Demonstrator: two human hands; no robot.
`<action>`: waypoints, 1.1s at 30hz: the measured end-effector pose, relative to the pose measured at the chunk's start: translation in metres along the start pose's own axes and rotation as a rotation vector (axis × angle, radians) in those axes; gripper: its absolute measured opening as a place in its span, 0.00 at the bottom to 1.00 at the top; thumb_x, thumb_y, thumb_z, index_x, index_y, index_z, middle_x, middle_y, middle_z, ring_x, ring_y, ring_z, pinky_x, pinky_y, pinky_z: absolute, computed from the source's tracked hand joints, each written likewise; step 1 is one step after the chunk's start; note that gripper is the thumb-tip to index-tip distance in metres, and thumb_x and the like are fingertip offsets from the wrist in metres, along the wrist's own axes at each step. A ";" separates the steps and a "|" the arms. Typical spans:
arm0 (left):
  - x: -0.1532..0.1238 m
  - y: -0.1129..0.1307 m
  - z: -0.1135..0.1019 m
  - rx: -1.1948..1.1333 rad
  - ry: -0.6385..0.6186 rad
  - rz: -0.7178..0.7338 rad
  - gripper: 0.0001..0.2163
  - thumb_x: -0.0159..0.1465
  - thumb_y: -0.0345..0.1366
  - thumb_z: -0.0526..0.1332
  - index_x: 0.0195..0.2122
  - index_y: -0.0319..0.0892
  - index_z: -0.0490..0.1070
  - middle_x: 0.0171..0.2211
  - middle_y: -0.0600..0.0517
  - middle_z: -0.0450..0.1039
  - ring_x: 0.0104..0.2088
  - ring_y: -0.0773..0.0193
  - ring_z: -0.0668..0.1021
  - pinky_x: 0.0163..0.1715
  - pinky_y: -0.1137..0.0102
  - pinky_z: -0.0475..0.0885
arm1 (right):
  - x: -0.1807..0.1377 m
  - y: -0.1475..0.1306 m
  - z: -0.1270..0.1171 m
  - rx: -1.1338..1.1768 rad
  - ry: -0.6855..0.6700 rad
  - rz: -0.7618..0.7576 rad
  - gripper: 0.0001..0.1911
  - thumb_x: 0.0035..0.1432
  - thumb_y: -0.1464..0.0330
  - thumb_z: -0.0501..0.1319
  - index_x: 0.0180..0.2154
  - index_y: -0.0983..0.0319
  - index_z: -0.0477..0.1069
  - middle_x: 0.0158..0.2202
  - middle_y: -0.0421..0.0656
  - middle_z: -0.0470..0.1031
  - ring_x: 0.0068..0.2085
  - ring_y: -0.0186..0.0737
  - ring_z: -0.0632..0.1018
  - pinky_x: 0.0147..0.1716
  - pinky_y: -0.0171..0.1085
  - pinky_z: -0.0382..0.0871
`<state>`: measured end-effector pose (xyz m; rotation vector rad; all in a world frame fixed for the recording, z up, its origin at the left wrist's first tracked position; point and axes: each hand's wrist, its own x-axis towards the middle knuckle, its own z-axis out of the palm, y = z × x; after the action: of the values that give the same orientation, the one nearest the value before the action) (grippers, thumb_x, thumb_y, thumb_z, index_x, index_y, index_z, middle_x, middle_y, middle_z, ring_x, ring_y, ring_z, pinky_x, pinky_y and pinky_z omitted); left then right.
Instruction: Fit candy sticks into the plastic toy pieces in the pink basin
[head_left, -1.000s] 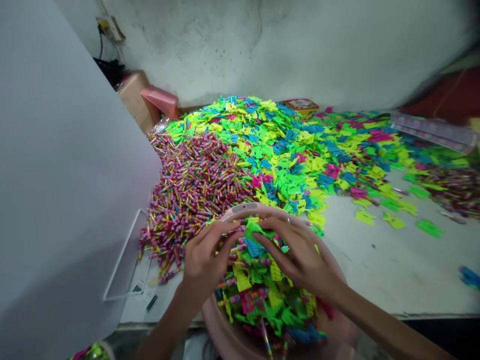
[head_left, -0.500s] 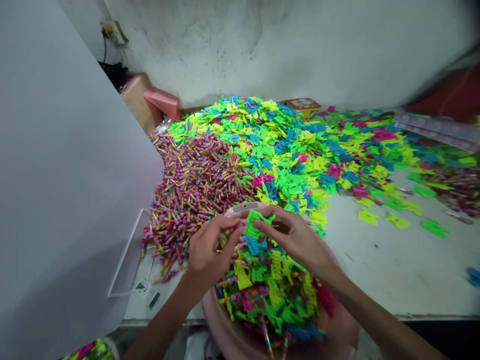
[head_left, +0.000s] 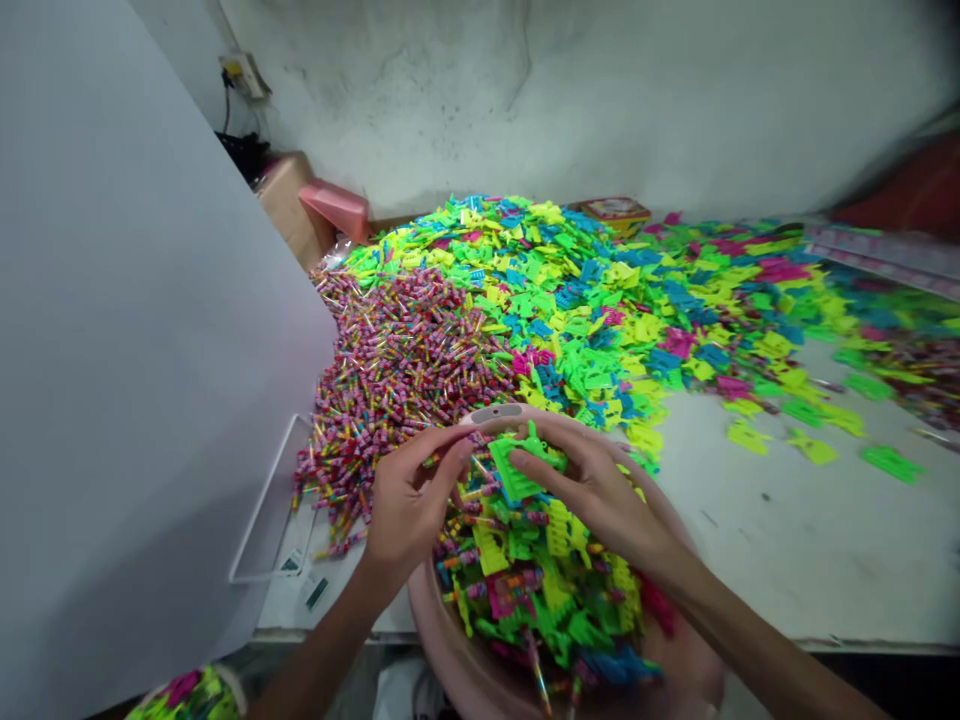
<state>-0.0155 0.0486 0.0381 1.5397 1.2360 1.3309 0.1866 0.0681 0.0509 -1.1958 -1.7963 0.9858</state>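
My hands work over a pink plastic basin (head_left: pixel 450 655) heaped with neon plastic pieces (head_left: pixel 540 590) and small striped sticks. My right hand (head_left: pixel 592 495) pinches a green lattice-shaped plastic piece (head_left: pixel 521 465) at the top of the heap. My left hand (head_left: pixel 409 510) is curled beside that piece, its fingers reaching across the basin's near rim. Whatever those fingers may hold is hidden. A small grey label (head_left: pixel 495 412) sits on the far rim, just past my fingertips.
A broad heap of neon plastic pieces (head_left: pixel 570 300) and a mound of striped sticks (head_left: pixel 397 375) cover a white surface (head_left: pixel 795 530). A tall white board (head_left: pixel 142 340) blocks the left side. A pink block (head_left: pixel 336 210), cardboard box (head_left: pixel 289 208) and patterned tin (head_left: pixel 616 215) stand by the wall.
The green piece has dropped slightly toward the basin, and my hands have closed in around it. The whole scene has shifted a little to the right in view.
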 end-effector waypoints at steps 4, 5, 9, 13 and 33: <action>-0.001 0.001 -0.003 0.075 -0.024 0.098 0.09 0.68 0.37 0.64 0.45 0.44 0.82 0.40 0.51 0.83 0.38 0.65 0.82 0.38 0.76 0.76 | -0.002 -0.001 0.002 -0.004 0.017 -0.010 0.19 0.64 0.53 0.63 0.54 0.49 0.77 0.58 0.41 0.77 0.61 0.54 0.75 0.57 0.48 0.72; -0.001 0.001 -0.004 0.095 -0.031 0.135 0.09 0.68 0.36 0.64 0.45 0.44 0.82 0.41 0.50 0.83 0.39 0.65 0.82 0.40 0.75 0.76 | -0.003 -0.001 0.004 0.002 0.017 -0.003 0.19 0.65 0.53 0.63 0.54 0.50 0.77 0.58 0.41 0.77 0.60 0.54 0.75 0.57 0.47 0.72; -0.001 0.003 -0.008 0.140 -0.055 0.213 0.10 0.69 0.33 0.63 0.47 0.43 0.82 0.41 0.49 0.83 0.38 0.66 0.82 0.40 0.75 0.76 | -0.007 -0.001 0.013 0.002 0.052 -0.039 0.18 0.67 0.54 0.60 0.53 0.54 0.76 0.53 0.43 0.81 0.54 0.53 0.80 0.53 0.46 0.75; -0.003 0.004 -0.011 0.154 -0.024 0.247 0.10 0.68 0.32 0.63 0.47 0.42 0.82 0.39 0.48 0.83 0.36 0.66 0.81 0.38 0.75 0.76 | -0.017 0.000 0.020 -0.137 0.130 -0.138 0.15 0.68 0.57 0.59 0.51 0.56 0.74 0.52 0.46 0.80 0.54 0.54 0.79 0.54 0.48 0.73; -0.012 -0.023 -0.020 0.423 -0.126 0.657 0.13 0.69 0.26 0.60 0.53 0.40 0.75 0.35 0.48 0.78 0.37 0.65 0.80 0.41 0.71 0.77 | -0.015 0.004 0.039 -0.033 0.117 -0.028 0.15 0.66 0.54 0.59 0.41 0.59 0.75 0.42 0.47 0.82 0.45 0.53 0.80 0.49 0.48 0.72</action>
<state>-0.0396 0.0418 0.0173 2.4385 1.0064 1.3787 0.1578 0.0474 0.0288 -1.2195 -1.7384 0.8555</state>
